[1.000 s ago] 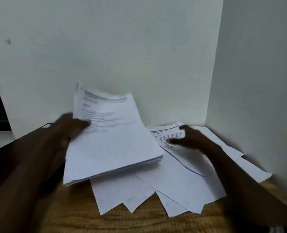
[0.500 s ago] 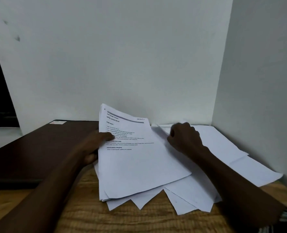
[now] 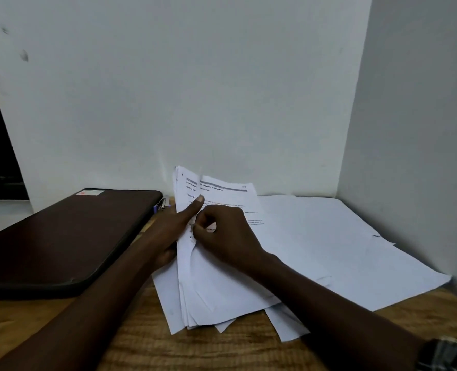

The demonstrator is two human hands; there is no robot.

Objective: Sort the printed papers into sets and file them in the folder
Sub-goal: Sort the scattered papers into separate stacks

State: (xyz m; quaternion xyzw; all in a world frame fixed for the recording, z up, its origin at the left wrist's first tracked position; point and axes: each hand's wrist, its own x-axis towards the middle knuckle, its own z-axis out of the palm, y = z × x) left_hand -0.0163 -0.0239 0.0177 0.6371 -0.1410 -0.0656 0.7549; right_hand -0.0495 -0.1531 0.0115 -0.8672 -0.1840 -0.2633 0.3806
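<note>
A: Right hand [image 3: 227, 236] has crossed from the loose sheets [image 3: 342, 250] to the stack of printed papers [image 3: 222, 285]. It pinches a sheet's left edge.
B: Left hand [image 3: 173, 231]?
A: Grips the stack, thumb on top.
B: Stack's lie?
A: Mid wooden table [image 3: 195, 349], long axis running near edge to back wall, header far. White, black text, grey banner. Closed brown folder [image 3: 61, 236] at left edge.

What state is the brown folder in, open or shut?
Shut. The brown folder lies flat on the wooden table with its cover down; nothing of its inside shows.
</note>
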